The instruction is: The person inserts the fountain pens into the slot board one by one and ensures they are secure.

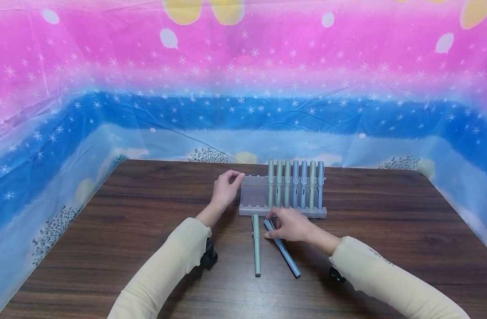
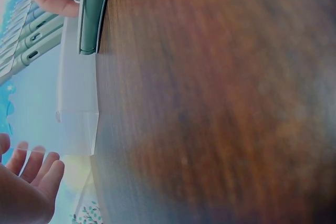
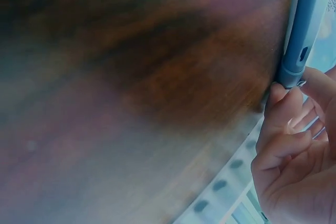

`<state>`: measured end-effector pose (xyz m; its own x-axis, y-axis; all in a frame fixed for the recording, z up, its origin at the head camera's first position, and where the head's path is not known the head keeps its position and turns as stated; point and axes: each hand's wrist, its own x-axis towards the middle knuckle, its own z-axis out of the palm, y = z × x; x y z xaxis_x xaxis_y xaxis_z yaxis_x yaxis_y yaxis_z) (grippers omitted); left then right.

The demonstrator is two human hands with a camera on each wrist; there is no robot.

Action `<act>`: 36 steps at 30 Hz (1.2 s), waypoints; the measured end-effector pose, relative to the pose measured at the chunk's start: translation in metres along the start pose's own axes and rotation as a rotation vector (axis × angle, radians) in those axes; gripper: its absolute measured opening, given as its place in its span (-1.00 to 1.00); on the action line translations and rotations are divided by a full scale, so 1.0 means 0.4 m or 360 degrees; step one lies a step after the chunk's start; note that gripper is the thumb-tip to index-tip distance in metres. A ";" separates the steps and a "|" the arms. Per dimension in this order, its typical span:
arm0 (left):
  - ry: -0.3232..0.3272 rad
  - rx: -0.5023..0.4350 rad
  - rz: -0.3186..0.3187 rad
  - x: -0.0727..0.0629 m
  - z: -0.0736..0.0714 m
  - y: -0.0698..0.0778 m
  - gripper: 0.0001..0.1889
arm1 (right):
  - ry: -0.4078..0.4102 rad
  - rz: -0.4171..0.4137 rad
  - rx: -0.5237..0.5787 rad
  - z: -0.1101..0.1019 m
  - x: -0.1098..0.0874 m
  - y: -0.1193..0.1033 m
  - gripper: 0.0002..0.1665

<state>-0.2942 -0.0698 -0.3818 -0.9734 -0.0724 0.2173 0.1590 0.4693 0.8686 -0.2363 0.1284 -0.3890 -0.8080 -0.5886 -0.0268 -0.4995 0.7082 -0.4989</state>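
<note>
A clear pen rack [image 1: 254, 191] stands on the table, with several green and blue capped pens [image 1: 287, 184] upright in its middle and right slots. My left hand [image 1: 226, 188] pinches the rack's upper left corner; in the left wrist view its fingers [image 2: 50, 174] show by the clear panel. In front of the rack, a green pen [image 1: 257, 248] lies flat. Beside it a blue pen [image 1: 285, 252] lies slanted, and my right hand [image 1: 293, 225] pinches it near the clip end. The right wrist view shows thumb and fingers at this blue pen [image 3: 305, 24].
The brown wooden table [image 1: 128, 239] reaches back to a pink and blue patterned cloth [image 1: 243, 110] that hangs behind and at both sides. The rack's front ledge [image 1: 283, 212] lies close behind the right hand.
</note>
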 end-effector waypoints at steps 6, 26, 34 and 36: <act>0.0004 0.0009 -0.0004 0.000 0.001 -0.001 -0.73 | -0.0005 -0.0038 -0.0028 0.003 -0.003 0.005 -0.46; -0.0005 -0.0012 -0.0004 0.000 0.000 -0.001 -0.73 | -0.0011 -0.0006 -0.0212 0.003 -0.012 -0.001 -0.56; 0.0010 0.0014 -0.0009 0.003 0.003 -0.003 -0.72 | 0.0021 -0.0044 -0.0080 -0.004 -0.012 0.011 -0.57; 0.0013 0.0015 -0.0004 0.003 0.003 -0.003 -0.72 | 0.0018 -0.0037 -0.0013 -0.006 -0.012 0.018 -0.55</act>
<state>-0.2957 -0.0693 -0.3832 -0.9724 -0.0807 0.2189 0.1551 0.4773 0.8650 -0.2366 0.1372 -0.3902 -0.7996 -0.6005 -0.0056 -0.5206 0.6977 -0.4922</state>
